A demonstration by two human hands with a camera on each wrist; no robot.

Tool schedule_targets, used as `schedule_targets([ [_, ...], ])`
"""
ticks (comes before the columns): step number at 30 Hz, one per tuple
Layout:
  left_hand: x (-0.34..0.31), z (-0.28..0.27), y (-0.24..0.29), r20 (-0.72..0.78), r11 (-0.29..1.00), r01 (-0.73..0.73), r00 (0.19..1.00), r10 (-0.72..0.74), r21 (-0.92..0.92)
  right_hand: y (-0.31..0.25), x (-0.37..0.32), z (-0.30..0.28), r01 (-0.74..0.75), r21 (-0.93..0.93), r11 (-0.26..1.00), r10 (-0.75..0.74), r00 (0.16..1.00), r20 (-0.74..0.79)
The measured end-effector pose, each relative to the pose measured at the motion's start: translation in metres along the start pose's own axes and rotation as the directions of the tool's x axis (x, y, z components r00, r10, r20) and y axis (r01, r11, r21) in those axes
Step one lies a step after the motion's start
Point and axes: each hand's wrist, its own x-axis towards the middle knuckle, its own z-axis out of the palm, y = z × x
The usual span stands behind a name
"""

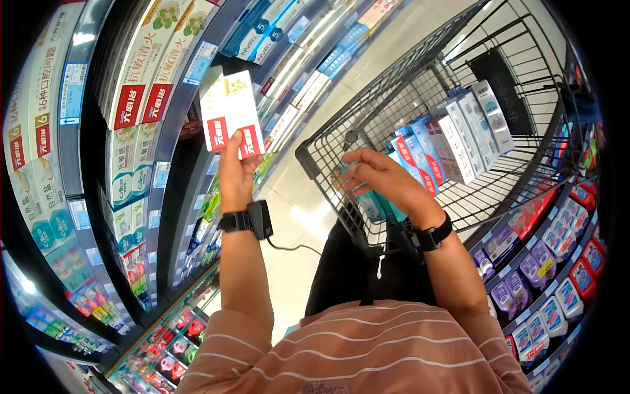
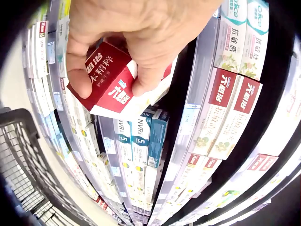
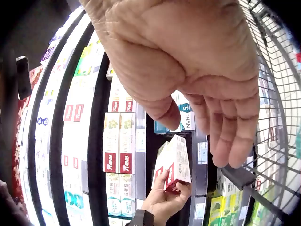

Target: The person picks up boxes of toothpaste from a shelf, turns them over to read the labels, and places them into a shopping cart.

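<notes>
My left hand (image 1: 236, 174) grips two white-and-red toothpaste boxes (image 1: 233, 108) by their lower ends, in front of the shelf on the left. Seen from the left wrist, thumb and fingers wrap the red end of a toothpaste box (image 2: 113, 82). The right wrist view shows the two toothpaste boxes (image 3: 175, 157) side by side and tilted, close before the shelf. My right hand (image 1: 388, 180) hangs with loosely bent fingers over the near side of the shopping cart (image 1: 303, 154). Nothing lies in its palm in the right wrist view.
Inside the cart lie blue-and-red boxes (image 1: 423, 157), white boxes (image 1: 462, 128) and a teal pack (image 1: 372, 207). Shelves of toothpaste boxes (image 1: 141, 72) rise on the left, with blue NVR boxes (image 2: 141, 134) among them. Purple packs (image 1: 518, 282) line the right-hand shelf. A cable (image 1: 292, 248) trails from the left wristband.
</notes>
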Motion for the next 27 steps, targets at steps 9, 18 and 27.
schedule_targets([
  [9, -0.121, 0.031, -0.025, 0.038, 0.981, 0.092, 0.994, -0.100, 0.171, 0.017, -0.011, 0.003, -0.020, -0.016, 1.000, 0.020, 1.000, 0.004],
  [18, -0.186, 0.104, -0.098, 0.213, 0.982, 0.145, 0.962, -0.168, 0.120, 0.040, -0.041, -0.040, 0.059, 0.093, 0.994, -0.048, 0.993, -0.111],
  [27, -0.193, 0.176, -0.177, 0.341, 0.969, 0.228, 0.908, -0.246, 0.091, 0.066, -0.073, -0.127, -0.041, -0.249, 0.968, -0.104, 0.833, -0.543],
])
